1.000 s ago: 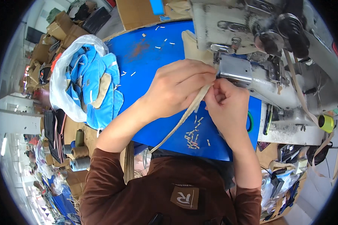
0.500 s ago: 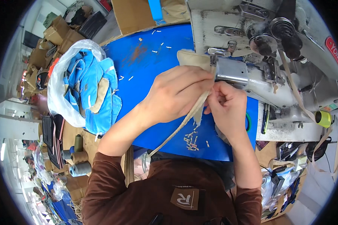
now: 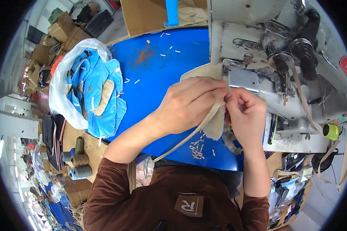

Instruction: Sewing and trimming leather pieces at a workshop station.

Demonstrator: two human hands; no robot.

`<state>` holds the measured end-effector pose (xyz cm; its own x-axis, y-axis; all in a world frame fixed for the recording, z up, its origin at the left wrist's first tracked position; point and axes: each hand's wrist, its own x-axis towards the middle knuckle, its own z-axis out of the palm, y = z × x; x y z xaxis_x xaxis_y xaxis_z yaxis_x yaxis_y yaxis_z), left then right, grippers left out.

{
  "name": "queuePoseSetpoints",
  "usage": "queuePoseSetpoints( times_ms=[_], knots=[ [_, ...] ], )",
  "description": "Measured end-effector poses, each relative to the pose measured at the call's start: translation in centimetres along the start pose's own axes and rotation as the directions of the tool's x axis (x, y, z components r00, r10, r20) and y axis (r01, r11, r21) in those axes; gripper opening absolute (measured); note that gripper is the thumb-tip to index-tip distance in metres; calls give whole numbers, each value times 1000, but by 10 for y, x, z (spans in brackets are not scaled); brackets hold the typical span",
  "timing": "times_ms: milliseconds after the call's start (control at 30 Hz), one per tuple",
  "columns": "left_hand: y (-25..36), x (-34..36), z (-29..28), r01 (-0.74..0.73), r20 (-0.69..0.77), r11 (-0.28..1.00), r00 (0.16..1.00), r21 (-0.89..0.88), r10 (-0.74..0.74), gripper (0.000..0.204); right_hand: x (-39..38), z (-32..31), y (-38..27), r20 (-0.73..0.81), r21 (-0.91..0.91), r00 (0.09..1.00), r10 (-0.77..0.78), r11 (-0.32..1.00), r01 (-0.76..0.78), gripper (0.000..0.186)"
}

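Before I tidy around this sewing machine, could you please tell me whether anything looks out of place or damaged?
Two things: a rusty-brown stain mars the far part of the otherwise blue tabletop, and small pale clippings lie loosely clustered on the near side of the beige fabric, looking like uncleared litter.

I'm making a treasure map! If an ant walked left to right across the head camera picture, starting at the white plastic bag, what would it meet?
White plastic bag → rusty-brown stain → left grip → right grip → slim green tool → yellow-green cylinder.
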<state>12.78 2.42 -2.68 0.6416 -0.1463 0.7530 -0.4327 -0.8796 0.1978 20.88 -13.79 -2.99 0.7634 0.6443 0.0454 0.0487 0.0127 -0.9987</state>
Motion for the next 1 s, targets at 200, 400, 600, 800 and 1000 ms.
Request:
queuePoseSetpoints(
  times_ms=[200,400,600,800,1000],
  knots=[
    [7,1,-4,136,-20,989,990,-57,-138,28,-9,1,1,-28,-41,999,-28,999,27,15],
    [8,-1,-2,85,-16,996,996,-10,-86,22,-15,2,12,28,-82,993,-119,989,120,16],
    [15,2,-1,-32,31,997,999,68,30,28,-15,2,19,-2,-19,974,-227,974,227,11],
    [16,6,-5,28,73,997,997,76,-33,30,-9,5,8,-15,70,999,-45,997,46,9],
    [16,1,-10,53,71,996,996,70,-58,30,-2,5,5,-32,53,998,-53,997,55,8]
  ],
)
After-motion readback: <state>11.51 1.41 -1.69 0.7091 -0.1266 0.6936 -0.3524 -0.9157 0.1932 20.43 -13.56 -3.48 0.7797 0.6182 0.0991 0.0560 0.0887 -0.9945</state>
